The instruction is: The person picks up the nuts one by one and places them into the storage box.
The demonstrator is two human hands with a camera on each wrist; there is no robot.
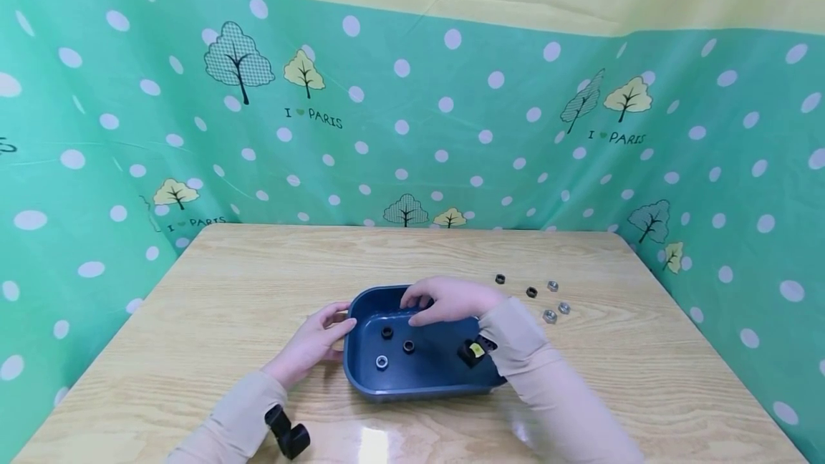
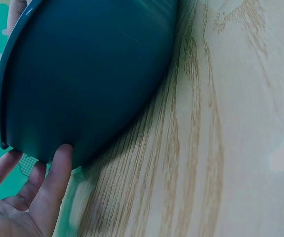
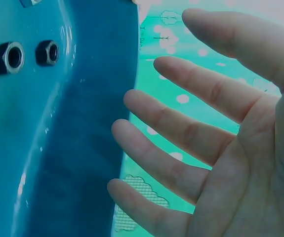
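Observation:
A dark blue plastic bin (image 1: pixel 425 391) stands on the table. My left hand (image 1: pixel 314 341) grips its left end, thumb over the rim and the other fingers against the outer wall; the left wrist view shows the fingertips (image 2: pixel 62 157) on that wall. Two black nuts (image 1: pixel 409 346) and a silver nut (image 1: pixel 382 362) lie on the bin's floor. Above the far part of the bin hovers my right hand (image 1: pixel 447 301), fingers spread and loosely bent, holding nothing. The right wrist view shows its bare palm (image 3: pixel 230 173) and two nuts (image 3: pixel 47 53) in the bin.
To the right of the bin lie two more black nuts (image 1: pixel 531 292) and three silver nuts (image 1: pixel 550 316) on the wooden table (image 1: pixel 245 271). A green dotted curtain (image 1: pixel 399 142) hangs behind and beside the table.

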